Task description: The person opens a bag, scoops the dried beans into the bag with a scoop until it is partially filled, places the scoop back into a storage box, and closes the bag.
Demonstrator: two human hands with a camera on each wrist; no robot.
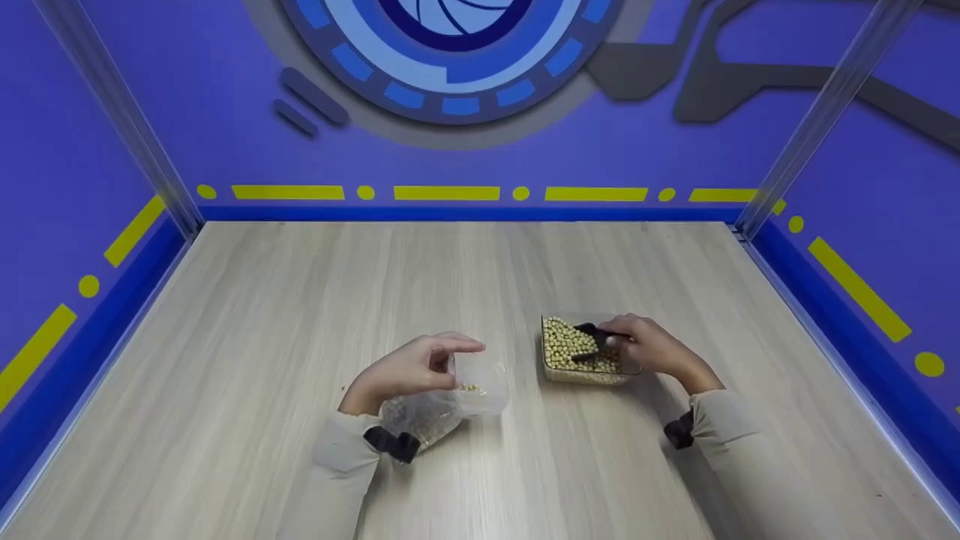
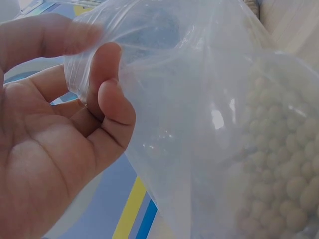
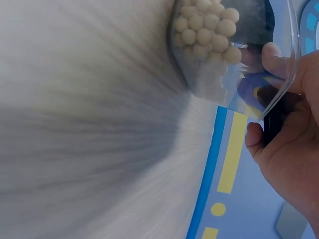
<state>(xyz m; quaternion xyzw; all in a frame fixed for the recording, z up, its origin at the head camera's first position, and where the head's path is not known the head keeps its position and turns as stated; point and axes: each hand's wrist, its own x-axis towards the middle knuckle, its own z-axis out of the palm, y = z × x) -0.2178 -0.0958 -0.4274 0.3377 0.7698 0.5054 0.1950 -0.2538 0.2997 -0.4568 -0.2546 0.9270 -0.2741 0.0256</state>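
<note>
A clear plastic bag [image 1: 424, 418] lies on the table, its mouth held by my left hand [image 1: 409, 369]. In the left wrist view, the curled fingers hook the bag's edge, and pale round soybeans [image 2: 286, 169] fill its lower part. To the right stands a clear rectangular container [image 1: 589, 377] full of yellowish soybeans [image 1: 561, 341]. My right hand [image 1: 656, 349] grips a black scoop [image 1: 589, 328] by its handle, with the scoop's head down among these beans. Part of the handle is hidden behind the fingers.
The wooden table [image 1: 300, 285] spreads around both things. Blue panels [image 1: 450, 165] with yellow markings enclose it at the back and sides, with metal posts [image 1: 814, 112] at the back corners. Black straps [image 1: 394, 442] sit on both wrists.
</note>
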